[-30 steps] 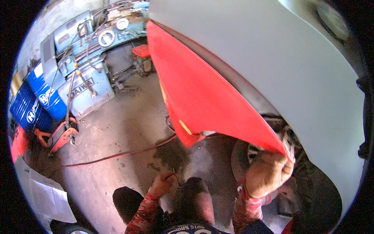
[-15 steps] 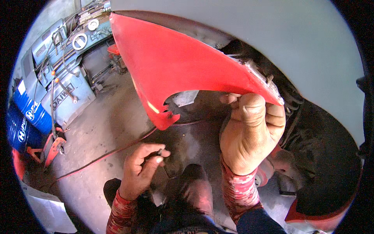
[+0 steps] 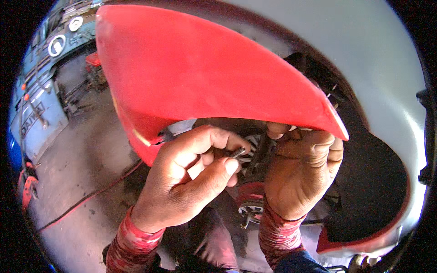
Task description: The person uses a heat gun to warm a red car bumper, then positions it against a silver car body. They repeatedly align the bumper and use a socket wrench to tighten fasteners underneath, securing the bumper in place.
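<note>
A large glossy red body panel (image 3: 191,68), curved like a car fender, spans the upper middle in front of a grey car body (image 3: 364,59). My right hand (image 3: 300,175) is closed at the panel's lower right edge, with some fingertips hidden behind it. Between the thumb and forefinger of my left hand (image 3: 191,177) is a small dark bolt-like piece (image 3: 237,152). That hand is just below the panel's lower edge, to the left of my right hand.
A dark wheel-arch opening (image 3: 364,191) with a red rim is at the right. A blue-grey lathe-like machine (image 3: 41,109) stands at the left. A red hose (image 3: 86,200) crosses the concrete floor. A spoked wheel-like part (image 3: 250,211) lies low between my arms.
My left hand has come up and right with the small dark piece, close to the panel's edge. My right hand stays at the panel, its thumb now bent. The view has shifted.
</note>
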Demonstrator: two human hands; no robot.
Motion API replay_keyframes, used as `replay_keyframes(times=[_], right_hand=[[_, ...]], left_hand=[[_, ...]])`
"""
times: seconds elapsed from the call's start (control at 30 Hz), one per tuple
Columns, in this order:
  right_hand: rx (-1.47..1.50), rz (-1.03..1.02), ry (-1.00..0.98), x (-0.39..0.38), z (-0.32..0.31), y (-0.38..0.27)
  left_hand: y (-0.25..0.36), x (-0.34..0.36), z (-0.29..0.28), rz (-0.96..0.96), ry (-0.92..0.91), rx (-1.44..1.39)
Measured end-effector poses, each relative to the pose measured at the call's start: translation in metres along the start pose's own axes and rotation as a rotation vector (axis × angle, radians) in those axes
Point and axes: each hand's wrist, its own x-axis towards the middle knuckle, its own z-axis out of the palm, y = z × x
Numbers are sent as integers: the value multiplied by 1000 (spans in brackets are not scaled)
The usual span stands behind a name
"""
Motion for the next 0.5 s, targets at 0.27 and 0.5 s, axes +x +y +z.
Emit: replay_keyframes(times=[0.27, 0.5], right_hand=[[-93, -20, 150, -14, 5, -5], [33, 95, -17, -15, 3, -13]], left_hand=[[-15, 3, -2, -176, -216, -587], [-10, 1, 9, -177, 63, -1206]])
